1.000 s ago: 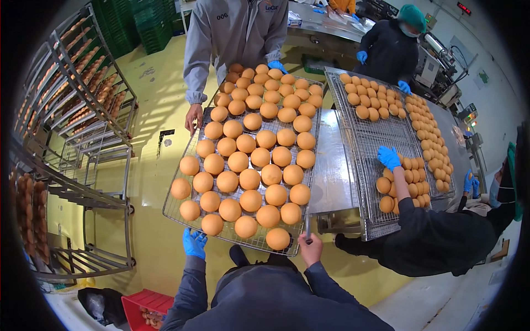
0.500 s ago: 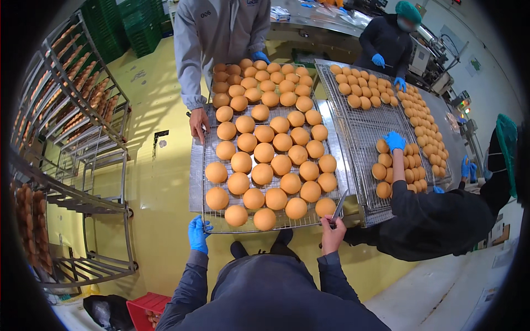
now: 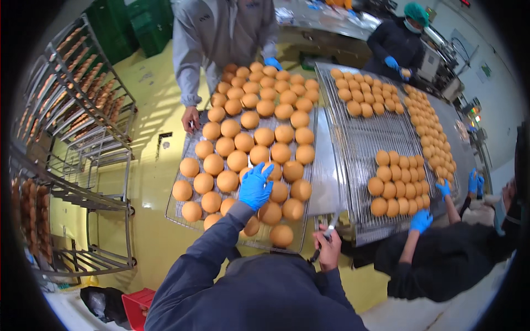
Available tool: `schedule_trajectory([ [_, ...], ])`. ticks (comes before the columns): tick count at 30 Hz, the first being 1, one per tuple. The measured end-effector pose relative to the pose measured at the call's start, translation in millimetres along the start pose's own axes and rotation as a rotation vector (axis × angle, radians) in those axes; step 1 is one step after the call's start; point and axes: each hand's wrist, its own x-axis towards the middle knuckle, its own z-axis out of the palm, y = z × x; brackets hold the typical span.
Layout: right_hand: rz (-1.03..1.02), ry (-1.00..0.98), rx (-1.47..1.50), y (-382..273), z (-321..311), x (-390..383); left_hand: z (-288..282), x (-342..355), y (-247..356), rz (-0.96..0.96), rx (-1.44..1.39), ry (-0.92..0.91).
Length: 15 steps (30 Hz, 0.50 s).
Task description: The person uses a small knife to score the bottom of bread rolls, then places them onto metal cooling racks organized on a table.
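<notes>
My blue-gloved left hand (image 3: 255, 185) is over round golden buns (image 3: 212, 164) on a wire rack (image 3: 174, 208), its fingers spread and curved at a bun; whether they touch it is unclear. My bare right hand (image 3: 327, 245) grips a knife (image 3: 333, 222), blade pointing up, just outside the rack's near right corner. Behind this rack, more buns (image 3: 265, 94) lie in a second group. A co-worker in grey (image 3: 215, 38) stands at the far end, with a bare hand (image 3: 190, 118) at the left side and a gloved one (image 3: 271, 62) behind the buns.
Wheeled racks (image 3: 94, 83) stand left on the yellow floor, a red crate (image 3: 135, 306) lower left. Wire trays of buns (image 3: 370, 135) lie right on a steel table (image 3: 326, 165). Co-workers (image 3: 395, 47) work behind and at the right (image 3: 441, 259). Green crates (image 3: 152, 30) are stacked behind.
My left hand has left the rack's near edge and reached up over the buns. A co-worker's hand at the right has moved down from the bun tray's middle to its near edge.
</notes>
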Motion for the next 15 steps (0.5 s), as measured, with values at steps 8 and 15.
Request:
schedule_trajectory([
  [8, -0.020, 0.141, -0.011, 4.1, -73.4, 50.4, 34.0, 43.6, -0.4, -0.197, 0.340, -0.172],
  [15, -0.011, 0.058, -0.086, -26.6, -72.2, 96.5, 46.3, 54.5, 1.9, -0.267, 0.390, -0.125],
])
